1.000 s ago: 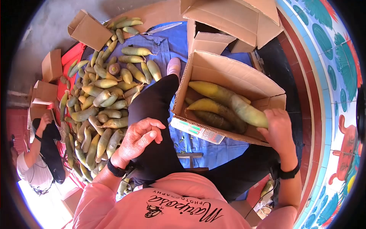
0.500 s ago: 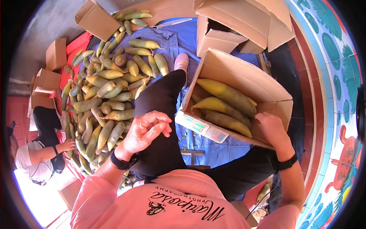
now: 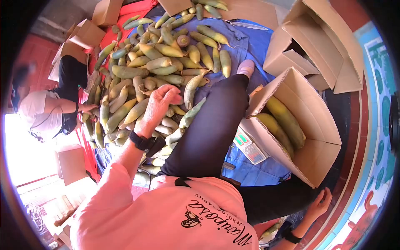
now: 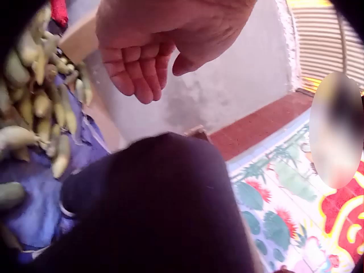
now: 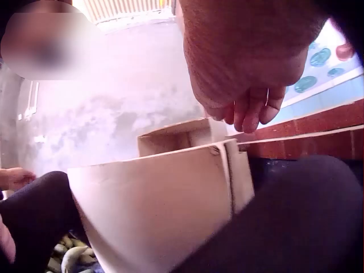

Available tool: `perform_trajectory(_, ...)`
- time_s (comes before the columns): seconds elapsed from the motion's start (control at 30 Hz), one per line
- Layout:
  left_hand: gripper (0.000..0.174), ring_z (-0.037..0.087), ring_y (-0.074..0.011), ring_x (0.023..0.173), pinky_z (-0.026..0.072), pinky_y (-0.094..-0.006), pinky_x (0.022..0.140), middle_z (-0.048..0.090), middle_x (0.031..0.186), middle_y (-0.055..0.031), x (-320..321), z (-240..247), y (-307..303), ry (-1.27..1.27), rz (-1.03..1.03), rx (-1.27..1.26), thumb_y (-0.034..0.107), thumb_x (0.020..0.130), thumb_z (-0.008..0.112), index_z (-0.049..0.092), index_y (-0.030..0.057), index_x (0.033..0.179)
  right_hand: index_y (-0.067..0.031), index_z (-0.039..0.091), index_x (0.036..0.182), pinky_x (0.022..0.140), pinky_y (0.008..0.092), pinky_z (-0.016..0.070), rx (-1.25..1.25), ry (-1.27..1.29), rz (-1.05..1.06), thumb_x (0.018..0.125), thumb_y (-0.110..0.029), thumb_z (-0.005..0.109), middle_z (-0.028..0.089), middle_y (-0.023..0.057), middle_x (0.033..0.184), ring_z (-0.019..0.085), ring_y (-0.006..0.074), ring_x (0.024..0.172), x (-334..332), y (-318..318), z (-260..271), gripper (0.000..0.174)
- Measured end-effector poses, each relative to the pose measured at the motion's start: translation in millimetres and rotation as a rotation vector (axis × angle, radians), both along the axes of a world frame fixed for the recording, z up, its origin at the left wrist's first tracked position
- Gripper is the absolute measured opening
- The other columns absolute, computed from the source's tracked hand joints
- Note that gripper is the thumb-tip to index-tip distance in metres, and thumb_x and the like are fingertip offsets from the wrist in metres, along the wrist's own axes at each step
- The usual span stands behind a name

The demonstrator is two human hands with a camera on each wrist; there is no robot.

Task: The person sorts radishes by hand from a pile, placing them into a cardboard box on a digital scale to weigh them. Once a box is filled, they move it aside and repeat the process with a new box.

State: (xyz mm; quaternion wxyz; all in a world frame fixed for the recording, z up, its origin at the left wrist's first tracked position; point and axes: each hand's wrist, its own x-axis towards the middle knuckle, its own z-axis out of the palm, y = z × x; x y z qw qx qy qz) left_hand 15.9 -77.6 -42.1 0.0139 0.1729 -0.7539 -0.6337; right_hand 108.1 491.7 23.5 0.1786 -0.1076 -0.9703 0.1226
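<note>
My left hand (image 3: 163,102) hangs over the near side of a large heap of green radishes (image 3: 129,71), its fingers loosely bent and nothing in them. In the left wrist view the same hand (image 4: 165,48) shows a bare palm above my dark-trousered knee. Beyond my right thigh, outside the cardboard box (image 3: 321,125), is my right hand (image 3: 320,204), relaxed and holding nothing. Large green radishes (image 3: 287,121) lie inside that box, partly hidden by its near wall. Under the box, a digital scale (image 3: 250,146) shows its lit panel.
More open cardboard boxes (image 3: 310,46) stand at the back right. A knife (image 3: 248,25) lies on the blue sheet behind the heap. At the left, another person (image 3: 46,104) reaches toward the radishes. A painted tiled wall (image 3: 381,108) borders the right side.
My right hand let go of a radish inside the box, then came out toward my right thigh. My left hand moved over the heap as the head view swung left.
</note>
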Motion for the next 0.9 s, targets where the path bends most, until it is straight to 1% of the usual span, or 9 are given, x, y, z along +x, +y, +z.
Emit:
perform_trajectory(0.13, 0.024, 0.062, -0.0146, 0.07, 0.0495, -0.0273, 0.067, 0.063, 0.074, -0.0087, 37, -83, -53, -0.263, -0.058, -0.271, 0.02, 0.087, 0.052, 0.061, -0.0026, 0.088, 0.0009, 0.058, 0.105, 0.082, 0.0384, 0.0426, 0.162, -0.035, -0.058, 0.092, -0.016, 0.048, 0.058, 0.0167, 0.1, 0.054, 0.031, 0.094, 30, 24, -50, 0.024)
perform_trajectory(0.23, 0.024, 0.064, -0.0285, 0.076, 0.0501, -0.037, 0.071, 0.064, 0.075, -0.0136, 76, -159, -69, -0.382, -0.198, -0.472, 0.026, 0.081, 0.053, 0.063, 0.0051, 0.088, 0.0006, 0.058, 0.105, 0.084, 0.0408, 0.04, 0.16, -0.059, -0.095, 0.093, -0.021, 0.045, 0.058, 0.0167, 0.1, 0.053, 0.0323, 0.094, 34, 18, -52, 0.028)
perform_trajectory(0.3, 0.029, 0.062, -0.034, 0.084, 0.0493, -0.0412, 0.076, 0.064, 0.088, -0.0171, 94, -193, -60, -0.446, -0.309, -0.586, 0.032, 0.081, 0.053, 0.063, 0.0083, 0.095, 0.0005, 0.058, 0.105, 0.083, 0.0412, 0.0399, 0.18, -0.075, -0.095, 0.093, -0.021, 0.044, 0.058, 0.0167, 0.1, 0.053, 0.0324, 0.093, 33, 16, -52, 0.028)
perform_trajectory(0.33, 0.038, 0.059, -0.0341, 0.097, 0.0469, -0.0415, 0.084, 0.059, 0.107, -0.0197, 97, -205, -50, -0.707, -0.434, -0.704, 0.036, 0.08, 0.055, 0.06, 0.0113, 0.109, 0.0004, 0.059, 0.105, 0.082, 0.0415, 0.0399, 0.198, -0.086, -0.098, 0.093, -0.021, 0.044, 0.058, 0.0166, 0.1, 0.053, 0.0326, 0.092, 31, 16, -51, 0.029)
perform_trajectory(0.37, 0.049, 0.052, -0.0335, 0.108, 0.0428, -0.0415, 0.092, 0.052, 0.119, -0.0199, 103, -214, -47, -0.738, -0.454, -0.598, 0.039, 0.078, 0.057, 0.055, 0.0135, 0.119, 0.0004, 0.059, 0.105, 0.082, 0.0415, 0.0399, 0.207, -0.088, -0.092, 0.093, -0.021, 0.044, 0.058, 0.0166, 0.1, 0.053, 0.0326, 0.092, 30, 17, -51, 0.029)
perform_trajectory(0.43, 0.054, 0.048, -0.0324, 0.114, 0.0381, -0.0404, 0.097, 0.052, 0.119, -0.0178, 104, -211, -29, -0.749, -0.471, -0.694, 0.042, 0.075, 0.06, 0.054, 0.0136, 0.121, 0.0002, 0.059, 0.105, 0.082, 0.0419, 0.0399, 0.215, -0.107, -0.105, 0.093, -0.021, 0.044, 0.058, 0.0165, 0.1, 0.053, 0.033, 0.092, 30, 18, -52, 0.029)
perform_trajectory(0.47, 0.057, 0.044, -0.0307, 0.117, 0.0359, -0.0405, 0.098, 0.051, 0.122, -0.0157, 113, -243, -32, -0.652, -0.53, -0.832, 0.041, 0.073, 0.063, 0.052, 0.0142, 0.123, 0.0002, 0.059, 0.105, 0.082, 0.0419, 0.0399, 0.222, -0.11, -0.098, 0.093, -0.021, 0.044, 0.058, 0.0165, 0.1, 0.053, 0.033, 0.092, 30, 19, -53, 0.029)
perform_trajectory(0.57, 0.061, 0.043, -0.0285, 0.118, 0.0344, -0.0424, 0.099, 0.051, 0.12, -0.0134, 99, -218, -13, -0.742, -0.464, -0.818, 0.039, 0.072, 0.066, 0.048, 0.0133, 0.124, 0.0004, 0.058, 0.105, 0.082, 0.0418, 0.0399, 0.263, -0.112, -0.088, 0.093, -0.021, 0.043, 0.058, 0.0167, 0.1, 0.053, 0.0331, 0.092, 30, 23, -56, 0.029)
perform_trajectory(0.9, 0.057, 0.049, -0.0269, 0.112, 0.0368, -0.0454, 0.092, 0.052, 0.114, -0.0134, 86, -226, -10, -0.78, -0.798, -1.023, 0.041, 0.069, 0.07, 0.055, 0.006, 0.111, 0.0023, 0.058, 0.107, 0.083, 0.0414, 0.0406, 0.299, -0.12, -0.135, 0.093, -0.022, 0.043, 0.059, 0.018, 0.102, 0.054, 0.0346, 0.094, 26, 16, -55, 0.032)
